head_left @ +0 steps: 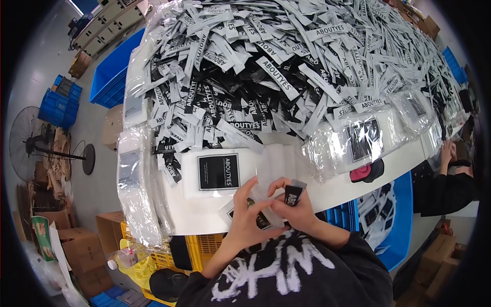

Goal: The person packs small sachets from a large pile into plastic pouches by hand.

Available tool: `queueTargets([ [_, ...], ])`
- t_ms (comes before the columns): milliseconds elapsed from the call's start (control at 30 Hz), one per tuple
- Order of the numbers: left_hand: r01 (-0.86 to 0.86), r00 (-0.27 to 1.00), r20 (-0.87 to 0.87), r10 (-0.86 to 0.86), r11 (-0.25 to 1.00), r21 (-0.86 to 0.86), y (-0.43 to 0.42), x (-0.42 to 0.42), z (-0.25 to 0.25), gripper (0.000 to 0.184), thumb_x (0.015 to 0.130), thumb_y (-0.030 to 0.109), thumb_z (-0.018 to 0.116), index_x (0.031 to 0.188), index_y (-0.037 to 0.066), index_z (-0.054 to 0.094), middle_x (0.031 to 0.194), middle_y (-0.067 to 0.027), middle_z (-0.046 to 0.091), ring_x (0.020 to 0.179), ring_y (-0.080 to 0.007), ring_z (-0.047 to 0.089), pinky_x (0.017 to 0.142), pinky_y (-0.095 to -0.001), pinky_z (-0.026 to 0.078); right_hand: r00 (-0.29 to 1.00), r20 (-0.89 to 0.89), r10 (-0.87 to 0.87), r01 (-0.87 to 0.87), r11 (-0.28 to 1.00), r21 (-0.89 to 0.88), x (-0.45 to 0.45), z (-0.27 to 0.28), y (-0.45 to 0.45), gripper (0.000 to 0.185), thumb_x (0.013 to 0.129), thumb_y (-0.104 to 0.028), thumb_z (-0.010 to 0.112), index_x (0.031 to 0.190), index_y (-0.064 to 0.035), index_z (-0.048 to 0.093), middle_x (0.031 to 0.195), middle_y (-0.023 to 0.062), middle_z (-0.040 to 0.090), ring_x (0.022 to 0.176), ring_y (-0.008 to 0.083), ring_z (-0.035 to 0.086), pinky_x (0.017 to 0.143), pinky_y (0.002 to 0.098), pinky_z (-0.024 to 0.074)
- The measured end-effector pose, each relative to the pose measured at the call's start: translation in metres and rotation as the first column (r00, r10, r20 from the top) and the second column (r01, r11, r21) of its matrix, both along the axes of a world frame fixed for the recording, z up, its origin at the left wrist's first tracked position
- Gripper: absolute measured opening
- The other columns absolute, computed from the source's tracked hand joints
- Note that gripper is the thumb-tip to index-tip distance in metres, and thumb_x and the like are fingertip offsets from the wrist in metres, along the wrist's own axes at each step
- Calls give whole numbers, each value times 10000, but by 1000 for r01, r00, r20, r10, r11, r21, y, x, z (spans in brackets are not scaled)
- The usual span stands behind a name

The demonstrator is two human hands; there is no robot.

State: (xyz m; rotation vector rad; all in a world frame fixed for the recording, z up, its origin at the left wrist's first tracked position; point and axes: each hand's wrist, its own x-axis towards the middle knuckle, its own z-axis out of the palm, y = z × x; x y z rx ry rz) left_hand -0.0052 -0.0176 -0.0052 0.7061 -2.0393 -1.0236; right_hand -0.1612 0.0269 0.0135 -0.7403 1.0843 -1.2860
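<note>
1. Progress, my read: midway through one piece. The small black packet [293, 194] is up at the right hand [296, 209], above the near table edge, not inside any wrapper that I can see.
2. Seemingly done: packs in the blue bin [405, 210], near right; can't check each.
3. Seemingly left: huge pile of loose packets [276, 77], far side; clear-wrapped packs right [364, 140] and left [134, 174]; flat white pack [219, 173] just beyond the hands.
4. Right hand: fingers curled, narrow grip, packet tucked between them, upper end sticking out.
5. Left hand [246, 211]: bent in from the left, thumb and forefinger toward the right hand, by a dark-labelled pouch [262, 221]. Can't tell if it's pinched.
6. Both forearms come in from the near side, fingertips almost meeting.
</note>
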Motion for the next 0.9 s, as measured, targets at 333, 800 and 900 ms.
queueTargets([
  [333, -22, 1000, -17, 20, 992, -123, -5, -8, -8, 629, 538, 140, 829, 996, 121, 399, 1271, -193, 426, 1100, -370, 442, 877, -457, 330, 996, -21, -81, 73, 959, -275, 1, -2, -18, 224, 996, -204, 341, 991, -18, 465, 1154, 178, 542, 1078, 230, 511, 968, 373, 359],
  [800, -169, 983, 46, 175, 978, -122, -7, 15, 2, 626, 639, 135, 796, 1149, 99, 436, 1125, -189, 501, 984, -327, 514, 815, -379, 425, 989, -139, 56, -70, 993, -93, 6, -8, -12, 285, 867, -74, 616, 1138, 7, 586, 1027, 84, 642, 822, 99, 613, 744, 243, 496],
  [900, -123, 981, 177, 76, 954, 274, -18, 43, 9, 312, 830, 175, 667, 1107, 48, 600, 781, -139, 633, 616, -255, 589, 573, -292, 456, 990, -95, 106, -107, 994, -9, -3, -3, -12, 283, 819, -24, 661, 1095, 10, 613, 985, 100, 658, 834, 105, 616, 716, 238, 494],
])
